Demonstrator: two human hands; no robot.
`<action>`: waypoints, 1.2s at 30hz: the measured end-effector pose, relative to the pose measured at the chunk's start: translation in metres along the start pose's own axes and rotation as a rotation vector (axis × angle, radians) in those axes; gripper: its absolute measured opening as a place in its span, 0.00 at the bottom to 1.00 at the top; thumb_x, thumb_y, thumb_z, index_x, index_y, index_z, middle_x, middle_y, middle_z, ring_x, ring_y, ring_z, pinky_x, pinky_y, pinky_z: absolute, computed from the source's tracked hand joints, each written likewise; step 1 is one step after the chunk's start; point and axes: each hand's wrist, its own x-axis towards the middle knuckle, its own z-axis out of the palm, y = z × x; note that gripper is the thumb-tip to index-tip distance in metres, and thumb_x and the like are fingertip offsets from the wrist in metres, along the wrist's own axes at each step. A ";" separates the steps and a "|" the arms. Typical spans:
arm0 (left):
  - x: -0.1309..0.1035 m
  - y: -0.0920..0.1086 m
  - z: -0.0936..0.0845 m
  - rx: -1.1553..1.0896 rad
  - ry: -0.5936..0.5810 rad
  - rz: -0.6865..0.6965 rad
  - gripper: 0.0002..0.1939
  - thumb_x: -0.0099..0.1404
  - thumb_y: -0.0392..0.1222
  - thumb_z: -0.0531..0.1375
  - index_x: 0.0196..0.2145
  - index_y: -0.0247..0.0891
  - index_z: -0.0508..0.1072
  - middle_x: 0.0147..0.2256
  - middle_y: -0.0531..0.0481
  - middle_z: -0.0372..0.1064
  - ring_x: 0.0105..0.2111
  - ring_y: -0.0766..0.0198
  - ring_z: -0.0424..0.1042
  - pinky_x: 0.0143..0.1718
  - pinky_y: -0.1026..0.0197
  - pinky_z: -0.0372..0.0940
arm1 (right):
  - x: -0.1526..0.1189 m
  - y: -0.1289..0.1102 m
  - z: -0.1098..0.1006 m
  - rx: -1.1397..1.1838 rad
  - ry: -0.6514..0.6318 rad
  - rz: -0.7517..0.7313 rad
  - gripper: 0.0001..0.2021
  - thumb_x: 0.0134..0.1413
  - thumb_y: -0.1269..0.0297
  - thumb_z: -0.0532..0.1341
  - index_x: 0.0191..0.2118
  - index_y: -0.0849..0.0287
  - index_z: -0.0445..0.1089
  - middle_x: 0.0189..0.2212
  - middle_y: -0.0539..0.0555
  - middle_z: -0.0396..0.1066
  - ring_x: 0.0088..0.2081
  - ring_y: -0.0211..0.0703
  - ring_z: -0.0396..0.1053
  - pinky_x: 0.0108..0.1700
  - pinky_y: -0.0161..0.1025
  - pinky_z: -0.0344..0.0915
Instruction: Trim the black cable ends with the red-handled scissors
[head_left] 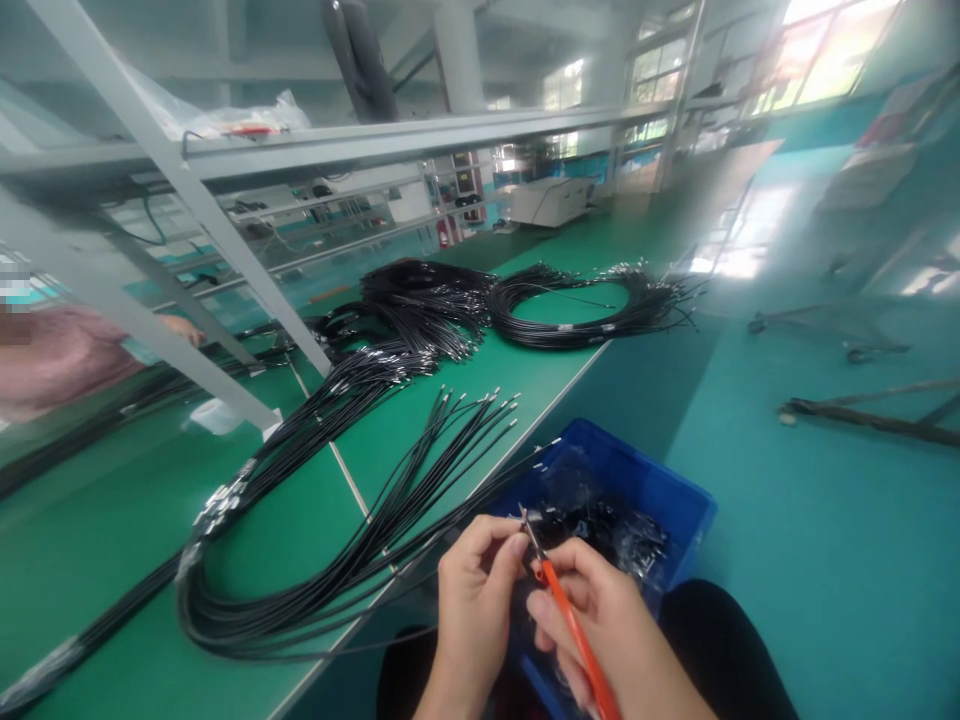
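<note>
Near the bottom centre, my left hand (480,590) pinches the end of a thin black cable. My right hand (600,620), just to its right, is closed around a tool with orange-red handles (574,620); its metal tip meets the cable end at my left fingertips. A bundle of black cables (330,590) with light tips curves over the green table (300,510) on the left, and some strands run towards my left hand. Below and behind my hands is a blue bin (675,490) holding small black parts and clear plastic bags.
Coiled black cables (555,335) and a further heap of cables (427,300) lie farther back on the table. White shelf posts (217,240) rise at the left. A person's pink sleeve (67,360) shows at the left edge. A white box (551,200) stands at the back.
</note>
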 end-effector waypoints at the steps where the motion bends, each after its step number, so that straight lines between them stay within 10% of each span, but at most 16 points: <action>1: 0.000 -0.001 0.000 0.011 -0.001 0.001 0.04 0.59 0.37 0.60 0.29 0.38 0.74 0.25 0.53 0.70 0.24 0.66 0.67 0.27 0.67 0.63 | 0.000 0.001 -0.002 0.005 -0.013 0.012 0.19 0.43 0.49 0.64 0.32 0.58 0.60 0.16 0.45 0.68 0.08 0.27 0.55 0.08 0.24 0.50; 25: 0.002 -0.004 0.012 0.135 0.103 0.101 0.06 0.58 0.37 0.58 0.26 0.38 0.74 0.24 0.53 0.71 0.24 0.64 0.70 0.27 0.66 0.63 | 0.001 -0.001 -0.015 0.162 -0.169 0.044 0.16 0.47 0.53 0.63 0.34 0.58 0.60 0.15 0.45 0.68 0.07 0.26 0.52 0.09 0.25 0.48; 29: 0.003 -0.005 0.012 0.179 0.113 0.134 0.06 0.59 0.37 0.58 0.27 0.39 0.74 0.24 0.52 0.71 0.25 0.64 0.70 0.28 0.65 0.63 | -0.003 0.004 -0.016 -0.004 -0.046 0.046 0.10 0.47 0.60 0.63 0.30 0.57 0.61 0.13 0.43 0.65 0.08 0.28 0.53 0.10 0.26 0.49; 36: 0.000 0.005 0.008 0.267 0.014 0.139 0.05 0.59 0.37 0.58 0.27 0.38 0.74 0.25 0.52 0.71 0.26 0.63 0.70 0.29 0.65 0.63 | 0.003 -0.002 -0.016 -0.054 0.434 -0.385 0.19 0.40 0.67 0.66 0.40 0.55 0.61 0.31 0.50 0.71 0.34 0.42 0.70 0.39 0.40 0.66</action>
